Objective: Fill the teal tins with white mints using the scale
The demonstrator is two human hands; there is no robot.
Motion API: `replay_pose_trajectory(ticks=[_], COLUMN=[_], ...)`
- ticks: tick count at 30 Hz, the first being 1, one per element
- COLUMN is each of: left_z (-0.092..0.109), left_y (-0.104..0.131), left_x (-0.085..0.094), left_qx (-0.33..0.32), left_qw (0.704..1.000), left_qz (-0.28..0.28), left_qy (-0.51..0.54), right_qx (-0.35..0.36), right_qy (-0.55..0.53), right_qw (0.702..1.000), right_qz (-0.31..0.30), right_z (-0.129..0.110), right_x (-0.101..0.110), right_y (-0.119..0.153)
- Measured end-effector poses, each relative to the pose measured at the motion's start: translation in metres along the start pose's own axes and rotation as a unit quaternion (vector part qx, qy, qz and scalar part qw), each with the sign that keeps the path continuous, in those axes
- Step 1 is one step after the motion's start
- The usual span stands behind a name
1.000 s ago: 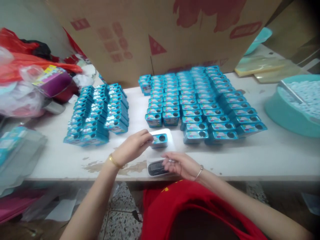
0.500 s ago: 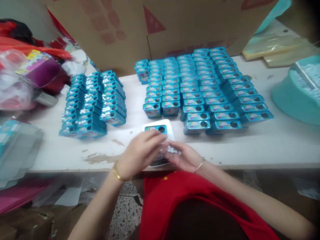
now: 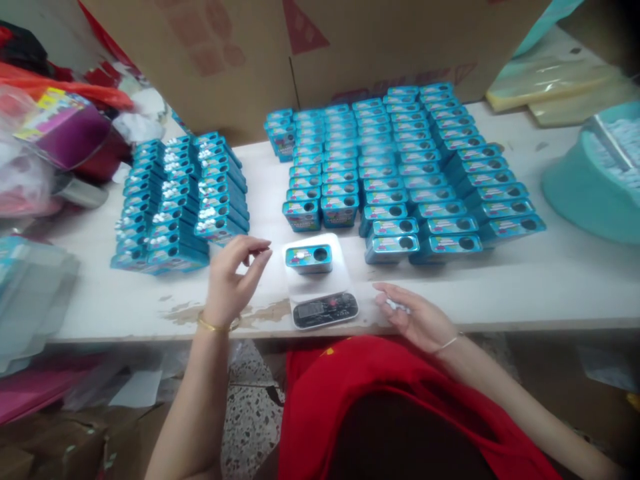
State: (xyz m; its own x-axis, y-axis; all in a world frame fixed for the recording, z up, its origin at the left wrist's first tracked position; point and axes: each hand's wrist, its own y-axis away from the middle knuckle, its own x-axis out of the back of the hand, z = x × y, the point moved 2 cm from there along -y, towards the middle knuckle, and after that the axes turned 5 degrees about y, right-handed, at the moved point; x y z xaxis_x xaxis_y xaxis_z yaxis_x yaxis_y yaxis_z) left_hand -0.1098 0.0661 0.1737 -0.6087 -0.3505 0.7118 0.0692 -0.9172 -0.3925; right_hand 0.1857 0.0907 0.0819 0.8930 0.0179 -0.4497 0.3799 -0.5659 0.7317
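Left hand (image 3: 233, 273) hovers beside scale (image 3: 320, 283), grip slightly spread; right hand (image 3: 421, 321) palm-up, grip curled around white pellets (image 3: 397, 306). Blue tin (image 3: 308, 261) on scale; teal basin (image 3: 575, 197) holds more.

1. The head camera is looking forward and down from above the red garment (image 3: 313, 377).
2. It is facing the worktable (image 3: 265, 193) and the cardboard box (image 3: 240, 60) beyond.
3. It is viewing the left hand (image 3: 229, 277) and right hand (image 3: 421, 321) from nearby.
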Motion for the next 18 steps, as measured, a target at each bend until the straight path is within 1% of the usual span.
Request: replay_pose_trajectory(ticks=[5,7,10,13,16,18], left_z=[0.006,0.008,0.012,0.016,0.022,0.026], left_y=[0.001,0.005,0.014,0.023,0.024,0.02], left_x=[-0.006,-0.009,-0.017,-0.03,-0.044,-0.05], left_qx=[-0.04,-0.071,-0.116,-0.127,-0.138,-0.153], left_qw=[0.999,0.997,0.989,0.983,0.98,0.976], left_qz=[-0.021,-0.034,-0.044,-0.057,-0.096,-0.13], left_qy=[0.01,-0.016,-0.083,-0.117,-0.104,-0.086], right_qx=[0.001,0.003,0.001,0.001,0.004,0.004], right_qy=[0.003,0.001,0.0,0.001,0.0,0.0], right_qw=[1.0,1.0,0.999,0.999,0.999,0.999], right_qz=[-0.019,-0.028,-0.035,-0.039,-0.037,-0.035], right_z=[0.007,0.009,0.013,0.014,0.014,0.014], right_x=[-0.001,-0.001,-0.001,-0.003,-0.004,-0.005], right_y=[-0.002,-0.003,-0.005,-0.006,-0.006,-0.006])
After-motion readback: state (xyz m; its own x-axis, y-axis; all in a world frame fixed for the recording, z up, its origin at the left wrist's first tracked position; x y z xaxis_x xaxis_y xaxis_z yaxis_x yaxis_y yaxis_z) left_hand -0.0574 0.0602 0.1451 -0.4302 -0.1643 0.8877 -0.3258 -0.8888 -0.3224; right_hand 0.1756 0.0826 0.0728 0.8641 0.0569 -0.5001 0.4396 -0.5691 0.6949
